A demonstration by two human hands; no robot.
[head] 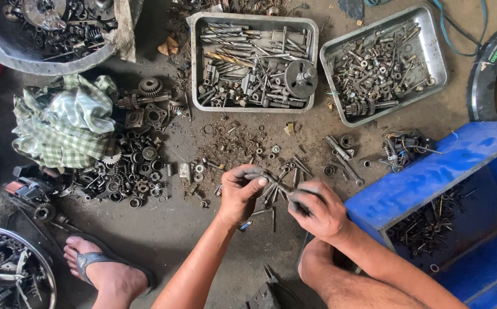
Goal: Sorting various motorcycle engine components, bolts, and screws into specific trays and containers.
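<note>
Nearest the camera, below the hands, a dark tool (268,286) – pliers, by its look – lies on the floor between the person's forearms, and a sandalled foot (102,269) rests off to the left of it.

Above that, the left hand (240,191) and the right hand (317,209) meet over the grimy floor (202,229). Between them runs a thin metal pin (279,186), a bolt or rod too small to tell apart. The left fingertips are pinched together on its upper-left end; the right thumb and forefinger are closed on its lower-right end, so the pin bridges the gap between the two grips, slanting down toward the right hand. Holding it at both ends probably steadies it for turning or inspecting, clear of the clutter beneath.

Just beyond the pin, loose bolts and washers (286,166) lie scattered – likely spread out so that each piece can be seen. Left of the pin sits a heap of gears and bearing rings (137,166), with a green checked cloth (65,123) behind it. Right of the pin stands a blue box (426,177) holding small screws.

Farthest from the pin, two steel trays keep sorted stock off the floor: the rectangular tray (197,63) of drill bits and rods straight ahead, the second tray (440,57) of nuts and bolts up to the right.
</note>
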